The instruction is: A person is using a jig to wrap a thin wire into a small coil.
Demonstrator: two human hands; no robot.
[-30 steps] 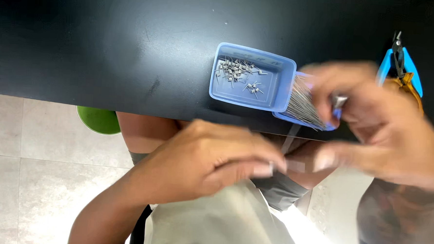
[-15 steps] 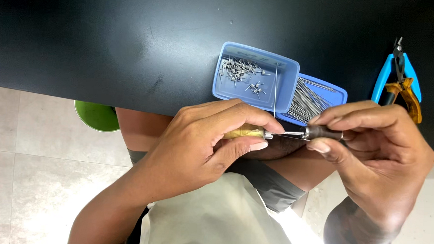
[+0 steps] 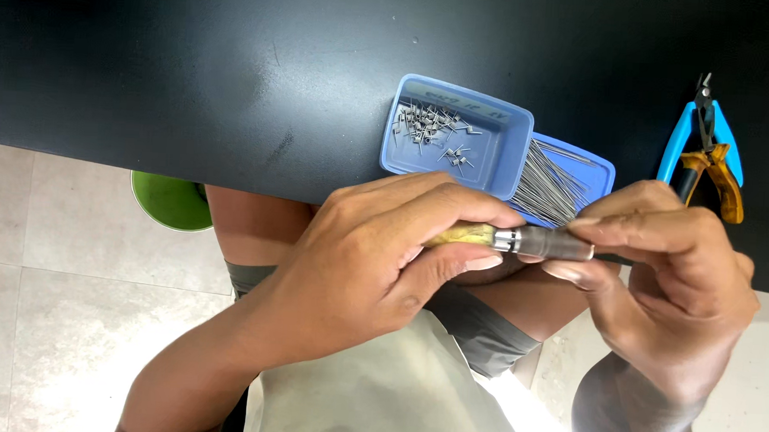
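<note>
Wood-handled and tipped with a dark metal chuck, a small hand tool (image 3: 522, 241) is held level between two bare hands just off the near edge of a black worktop (image 3: 235, 71). The left hand (image 3: 383, 259) wraps the yellowish handle, its grip pressed shut around it, while the right hand (image 3: 667, 280) pinches the metal end between thumb and fingertips. Just beyond the hands, a blue tray (image 3: 457, 137) of small bent wire pieces stands overlapping a second blue tray (image 3: 568, 176) of straight wire pins. Blue-handled cutters (image 3: 695, 130) and an orange-handled tool (image 3: 722, 175) lie together at the far right. A green stool (image 3: 171, 202) shows below the worktop edge.
</note>
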